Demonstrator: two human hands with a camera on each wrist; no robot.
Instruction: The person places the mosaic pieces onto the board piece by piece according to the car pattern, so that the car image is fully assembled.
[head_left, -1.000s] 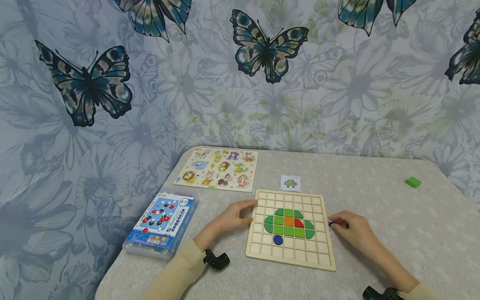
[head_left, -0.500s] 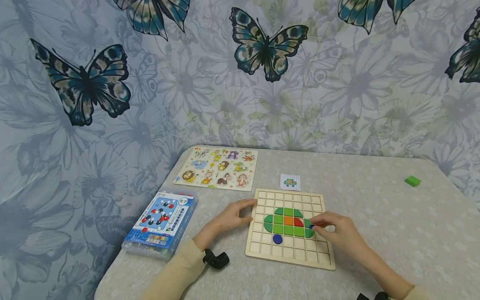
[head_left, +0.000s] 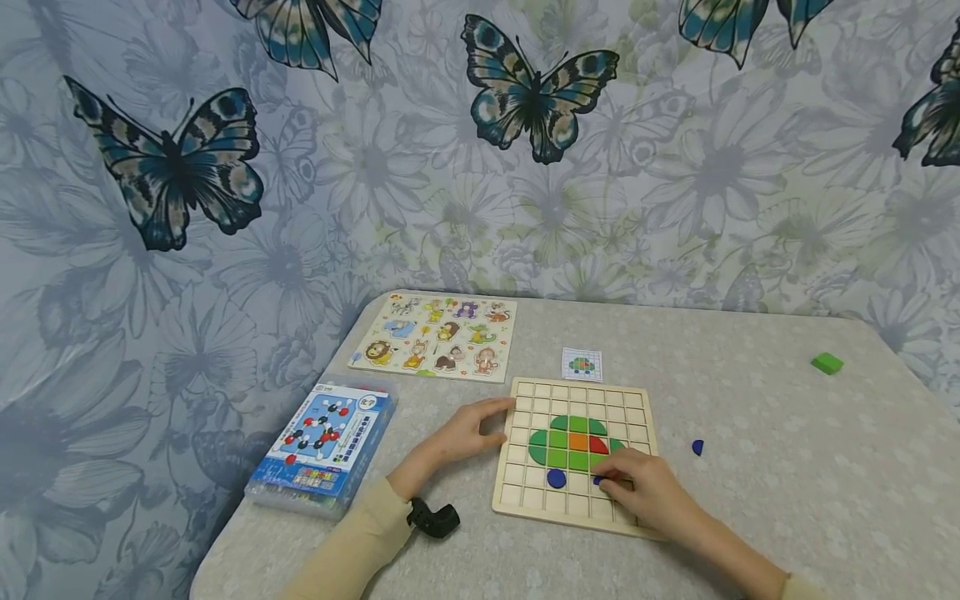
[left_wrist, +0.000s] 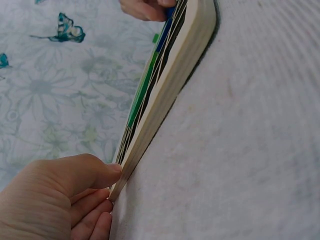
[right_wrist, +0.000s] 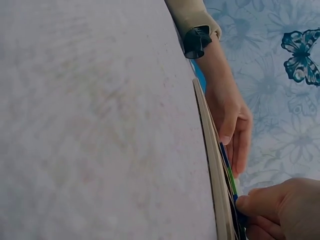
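My right hand (head_left: 641, 487) pinches a small dark blue piece (head_left: 597, 481) between thumb and fingers, down at the lower right of the green shape on the wooden grid board (head_left: 525, 500). The fingers hide most of that piece. My left hand (head_left: 468, 433) touches the board's left edge with thumb and fingertips; the left wrist view shows the thumb (left_wrist: 107, 172) right at the rim. Green pieces (head_left: 557, 458), an orange one (head_left: 578, 442) and a red one (head_left: 597, 445) fill the middle cells. A blue round (head_left: 556, 478) sits below them.
A blue half-circle piece (head_left: 697, 447) lies right of the board, and a green block (head_left: 827, 363) farther right. Behind the board is a pattern card (head_left: 582, 365). An animal puzzle board (head_left: 438, 337) and a boxed molecule set (head_left: 322, 450) stand at the left.
My right hand has moved left from beside the board onto its lower right cells, carrying a blue piece. A blue half-circle now shows on the table where it was. The left hand stays put.
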